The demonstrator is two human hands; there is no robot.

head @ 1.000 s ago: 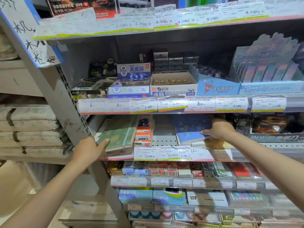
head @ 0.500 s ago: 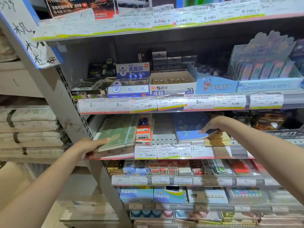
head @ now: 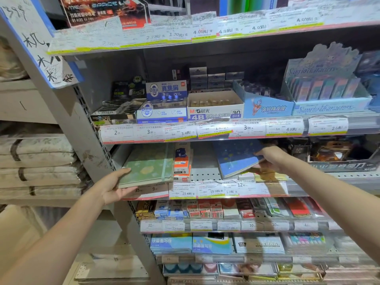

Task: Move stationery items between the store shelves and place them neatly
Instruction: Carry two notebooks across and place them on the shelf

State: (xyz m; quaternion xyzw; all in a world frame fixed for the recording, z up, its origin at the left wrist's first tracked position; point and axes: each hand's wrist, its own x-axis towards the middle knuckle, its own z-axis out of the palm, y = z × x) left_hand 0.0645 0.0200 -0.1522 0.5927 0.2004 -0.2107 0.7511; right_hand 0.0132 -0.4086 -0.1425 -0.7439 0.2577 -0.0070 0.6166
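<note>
- A person's left hand grips the near-left corner of a green notebook, thumb on the cover and fingers curled under the edge, at the left end of the middle shelf.
- The green notebook lies flat, its long axis running near to far, an elastic band down its right side; its left edge sits close to the slanted shelf upright.
- An orange and white box stands just beside the green notebook's right edge.
- A bare strip of perforated shelf floor lies open between that box and a blue notebook.
- The right hand clasps the blue notebook's right edge, fingers wrapped around it.
- The blue notebook is tilted, its far end raised toward the shelf above and its near edge low, above a yellow item.
- Overhead room is tight: the price-label rail of the upper shelf hangs just above both notebooks.
</note>
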